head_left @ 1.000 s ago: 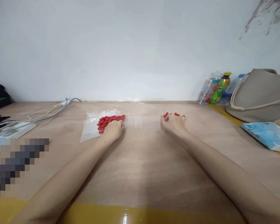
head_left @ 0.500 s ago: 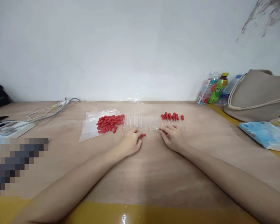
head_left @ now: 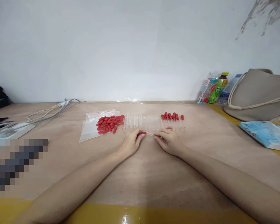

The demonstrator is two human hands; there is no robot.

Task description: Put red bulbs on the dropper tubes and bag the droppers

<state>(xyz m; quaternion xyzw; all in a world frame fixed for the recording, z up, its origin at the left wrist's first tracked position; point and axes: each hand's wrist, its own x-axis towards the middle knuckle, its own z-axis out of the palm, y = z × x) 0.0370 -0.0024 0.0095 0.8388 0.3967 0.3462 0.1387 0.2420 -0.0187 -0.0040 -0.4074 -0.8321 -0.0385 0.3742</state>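
A red rubber dropper bulb (head_left: 142,133) is pinched in my left hand (head_left: 131,140), its open end pointing right. My right hand (head_left: 167,140) pinches a thin glass dropper tube (head_left: 150,134), whose left end reaches up to the bulb. Whether the tube has entered the bulb is too small to tell. Behind my hands lies a row of clear glass tubes (head_left: 150,123). Several droppers with red bulbs fitted (head_left: 170,116) lie beyond my right hand. A pile of loose red bulbs (head_left: 108,123) rests on a clear plastic bag (head_left: 87,128) beyond my left hand.
At the right stand bottles (head_left: 218,88), a grey-beige bag (head_left: 259,93) with a cord and a blue packet (head_left: 267,133). A power strip (head_left: 16,130) and cables (head_left: 53,109) lie at the left. The wall (head_left: 140,56) closes off the table's back.
My right hand has drawn a glass tube away from the row, toward me and to the left. The tube's end now meets the red bulb in my left hand.
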